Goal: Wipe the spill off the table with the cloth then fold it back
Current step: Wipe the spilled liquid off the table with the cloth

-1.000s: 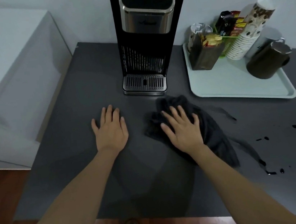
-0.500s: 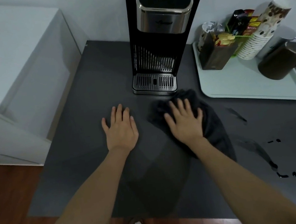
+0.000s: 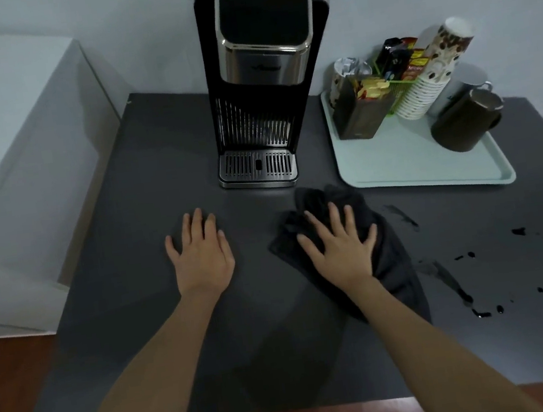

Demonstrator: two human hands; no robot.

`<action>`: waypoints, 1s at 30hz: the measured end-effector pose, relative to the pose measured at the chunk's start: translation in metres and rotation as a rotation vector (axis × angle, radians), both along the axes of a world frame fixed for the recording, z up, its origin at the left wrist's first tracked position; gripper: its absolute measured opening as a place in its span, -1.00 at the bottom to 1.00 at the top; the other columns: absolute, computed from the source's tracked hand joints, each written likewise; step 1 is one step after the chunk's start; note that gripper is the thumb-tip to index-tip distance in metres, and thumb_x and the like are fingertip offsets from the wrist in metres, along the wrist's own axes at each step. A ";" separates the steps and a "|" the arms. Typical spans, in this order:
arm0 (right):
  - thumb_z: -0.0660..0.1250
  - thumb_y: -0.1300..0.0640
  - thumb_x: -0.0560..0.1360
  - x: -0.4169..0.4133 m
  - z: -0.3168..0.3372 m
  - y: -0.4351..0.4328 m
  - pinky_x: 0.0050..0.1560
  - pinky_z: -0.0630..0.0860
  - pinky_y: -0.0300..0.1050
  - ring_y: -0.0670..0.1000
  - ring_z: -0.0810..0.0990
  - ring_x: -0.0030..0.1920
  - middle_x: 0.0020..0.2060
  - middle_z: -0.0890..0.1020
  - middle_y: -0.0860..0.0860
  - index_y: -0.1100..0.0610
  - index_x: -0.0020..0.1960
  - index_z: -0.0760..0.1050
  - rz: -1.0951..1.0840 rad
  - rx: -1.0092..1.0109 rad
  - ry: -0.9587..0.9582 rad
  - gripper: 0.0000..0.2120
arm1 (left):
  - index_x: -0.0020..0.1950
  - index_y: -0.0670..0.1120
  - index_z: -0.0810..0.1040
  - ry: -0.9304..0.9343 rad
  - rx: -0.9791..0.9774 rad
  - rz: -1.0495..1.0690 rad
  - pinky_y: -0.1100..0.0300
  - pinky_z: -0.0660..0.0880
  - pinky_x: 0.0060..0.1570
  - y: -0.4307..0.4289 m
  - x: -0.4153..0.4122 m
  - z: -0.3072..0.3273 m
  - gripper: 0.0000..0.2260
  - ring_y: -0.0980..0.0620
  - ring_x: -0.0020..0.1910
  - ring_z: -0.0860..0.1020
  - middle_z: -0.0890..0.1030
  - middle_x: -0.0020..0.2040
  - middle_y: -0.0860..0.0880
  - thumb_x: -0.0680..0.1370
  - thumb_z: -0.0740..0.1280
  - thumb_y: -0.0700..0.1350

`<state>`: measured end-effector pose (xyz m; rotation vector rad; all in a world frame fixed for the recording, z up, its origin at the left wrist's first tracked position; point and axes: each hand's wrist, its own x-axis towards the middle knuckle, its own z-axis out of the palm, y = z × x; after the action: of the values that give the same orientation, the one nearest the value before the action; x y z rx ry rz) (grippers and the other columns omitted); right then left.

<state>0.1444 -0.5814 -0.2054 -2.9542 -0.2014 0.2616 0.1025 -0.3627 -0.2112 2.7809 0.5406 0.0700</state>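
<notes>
— Your right hand (image 3: 341, 248) lies flat, fingers spread, pressing the one dark cloth (image 3: 389, 259); it grips nothing. Your left hand (image 3: 201, 256) is flat and bare on the table (image 3: 127, 224).

— Where's the cloth sitting?

— Bunched in front of the one coffee machine (image 3: 263, 103), just left of the spill (image 3: 473, 283): two streaks and roughly ten scattered black drops, untouched.

— What else do you count?

— One pale tray (image 3: 413, 166), one dark jug (image 3: 463, 125), one stack of paper cups (image 3: 432, 70).
</notes>
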 end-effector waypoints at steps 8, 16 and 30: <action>-0.04 -0.35 0.50 -0.096 0.002 -0.083 0.36 0.11 0.30 0.02 0.17 0.48 0.46 0.27 -0.11 -0.32 0.38 0.20 0.280 -0.031 -0.107 -0.53 | 0.41 -0.04 0.28 0.015 -0.061 -0.012 -0.23 -0.05 0.43 0.006 -0.001 0.001 -0.57 -0.03 0.53 0.07 0.18 0.53 -0.06 0.55 0.13 0.01; 0.02 -0.22 0.55 -0.029 0.001 -0.092 0.48 -0.09 0.19 0.04 -0.02 0.53 0.51 0.17 -0.04 -0.11 0.45 0.19 0.009 0.046 -0.036 -0.50 | 0.36 -0.03 0.31 0.009 -0.120 0.066 -0.27 -0.10 0.42 -0.015 0.007 0.008 -0.50 -0.03 0.54 0.01 0.17 0.53 -0.08 0.48 0.22 0.15; -0.10 -0.38 0.46 0.003 0.008 -0.201 0.44 -0.11 0.31 0.06 -0.13 0.53 0.54 0.04 -0.06 -0.25 0.45 0.05 -0.187 0.013 0.007 -0.42 | 0.44 0.10 0.17 0.043 -0.018 -0.025 -0.35 -0.14 0.37 -0.119 0.036 -0.003 -0.51 0.00 0.54 -0.03 0.08 0.55 -0.02 0.53 -0.01 0.21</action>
<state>0.1469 -0.7822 -0.1974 -2.9322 0.0740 0.2440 0.1387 -0.4813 -0.2144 2.7767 0.5137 0.0003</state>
